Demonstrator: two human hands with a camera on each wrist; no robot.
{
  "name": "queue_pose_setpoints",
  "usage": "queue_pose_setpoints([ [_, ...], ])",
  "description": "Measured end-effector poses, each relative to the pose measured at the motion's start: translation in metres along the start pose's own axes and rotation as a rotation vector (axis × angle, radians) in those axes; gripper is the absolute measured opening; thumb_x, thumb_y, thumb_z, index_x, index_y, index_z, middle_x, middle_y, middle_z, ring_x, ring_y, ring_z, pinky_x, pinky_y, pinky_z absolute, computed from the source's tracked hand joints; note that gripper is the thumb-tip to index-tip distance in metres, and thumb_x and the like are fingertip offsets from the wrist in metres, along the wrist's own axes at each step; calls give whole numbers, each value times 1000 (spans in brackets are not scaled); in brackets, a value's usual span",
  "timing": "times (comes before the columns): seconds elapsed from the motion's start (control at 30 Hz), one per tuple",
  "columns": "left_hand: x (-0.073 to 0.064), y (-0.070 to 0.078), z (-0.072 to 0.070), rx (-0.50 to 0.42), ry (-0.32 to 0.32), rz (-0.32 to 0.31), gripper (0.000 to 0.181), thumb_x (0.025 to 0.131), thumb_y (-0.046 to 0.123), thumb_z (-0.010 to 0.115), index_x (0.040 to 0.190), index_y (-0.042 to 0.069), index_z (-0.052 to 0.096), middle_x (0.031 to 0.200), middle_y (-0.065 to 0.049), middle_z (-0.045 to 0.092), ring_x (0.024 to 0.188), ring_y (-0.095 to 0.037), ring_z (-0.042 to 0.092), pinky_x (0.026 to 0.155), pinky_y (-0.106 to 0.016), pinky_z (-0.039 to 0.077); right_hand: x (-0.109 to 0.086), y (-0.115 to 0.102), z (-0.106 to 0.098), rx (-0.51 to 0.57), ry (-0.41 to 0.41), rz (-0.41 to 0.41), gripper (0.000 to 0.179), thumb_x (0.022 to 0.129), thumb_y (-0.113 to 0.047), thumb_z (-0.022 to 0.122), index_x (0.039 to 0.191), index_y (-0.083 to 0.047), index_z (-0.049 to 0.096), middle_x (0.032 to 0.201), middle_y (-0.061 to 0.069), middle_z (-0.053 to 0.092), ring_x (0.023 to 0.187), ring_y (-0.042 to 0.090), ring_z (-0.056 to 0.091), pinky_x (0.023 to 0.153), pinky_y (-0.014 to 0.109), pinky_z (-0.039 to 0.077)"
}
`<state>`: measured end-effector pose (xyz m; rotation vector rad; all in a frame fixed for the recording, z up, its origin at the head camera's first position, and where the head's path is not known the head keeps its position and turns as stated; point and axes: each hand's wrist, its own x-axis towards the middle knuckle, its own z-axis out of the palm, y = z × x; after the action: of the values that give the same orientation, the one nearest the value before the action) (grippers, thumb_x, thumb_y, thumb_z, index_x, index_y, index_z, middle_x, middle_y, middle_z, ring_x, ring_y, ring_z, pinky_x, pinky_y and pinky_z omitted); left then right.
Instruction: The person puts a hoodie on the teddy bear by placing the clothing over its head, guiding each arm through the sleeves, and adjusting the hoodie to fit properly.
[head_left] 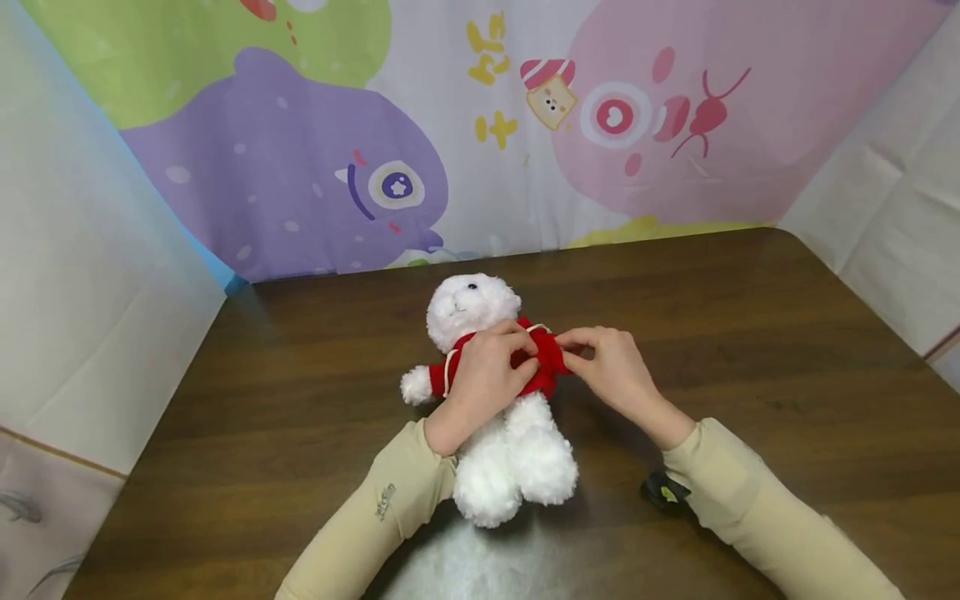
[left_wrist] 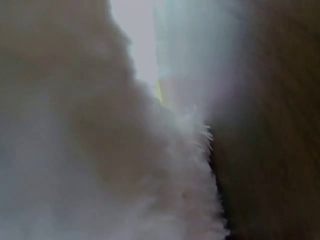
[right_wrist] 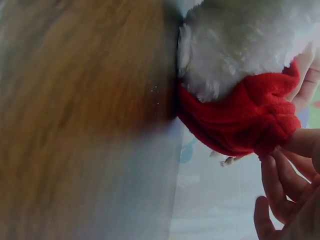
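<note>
A white plush bear (head_left: 516, 454) in a red hoodie (head_left: 552, 358) with pale drawstrings lies on its back on the wooden table. Across its chest lies my left hand (head_left: 487, 371), thumb and fingers pinching the red cloth near the sleeve. My right hand (head_left: 617, 372) pinches the end of that sleeve, and no white paw shows there. At the other side a white paw (head_left: 416, 387) sticks out of its sleeve. The right wrist view shows fingertips gathering the red sleeve (right_wrist: 275, 117) beside white fur (right_wrist: 235, 50). Blurred fur (left_wrist: 175, 200) fills much of the left wrist view.
The brown wooden table (head_left: 750, 333) extends around the bear. Behind it hangs a cartoon-printed curtain (head_left: 510, 192), with pale panels (head_left: 67, 250) at both sides. A black strap piece (head_left: 664, 490) sits by the right sleeve cuff.
</note>
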<state>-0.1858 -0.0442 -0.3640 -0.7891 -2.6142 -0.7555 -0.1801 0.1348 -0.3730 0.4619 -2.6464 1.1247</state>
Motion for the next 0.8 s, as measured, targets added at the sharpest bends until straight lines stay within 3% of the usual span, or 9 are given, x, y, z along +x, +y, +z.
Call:
queue_pose_setpoints([
  [0.17,0,2,-4,8,-62,26,9,79,18,68,87,12,68,94,-1,62,83,-15,59,79,-29,48,2,2,-2,-50,4,1,14,82,-11,65,93,-5,70,86,9,69,61,17,52,57,29,45],
  [0.47,4,0,-20,74,-179,92,10,80,16,69,86,9,67,92,-2,61,83,-15,58,80,-26,49,10,14,-10,77,-80,163,15,88,-9,55,97,-1,63,87,13,66,75,23,60,69,33,49],
  [0.7,4,-4,-39,80,-243,9,8,78,13,70,84,8,68,88,-2,61,81,-16,57,77,-26,49,10,12,-10,150,-100,190,15,89,-9,55,98,2,60,88,16,65,76,28,63,64,27,47],
  [0.8,3,-3,-39,94,-222,9,7,79,16,69,83,10,68,87,-1,62,80,-15,57,77,-26,48,9,9,-9,107,-104,165,15,89,-10,56,98,1,59,88,14,65,75,28,63,64,29,48],
])
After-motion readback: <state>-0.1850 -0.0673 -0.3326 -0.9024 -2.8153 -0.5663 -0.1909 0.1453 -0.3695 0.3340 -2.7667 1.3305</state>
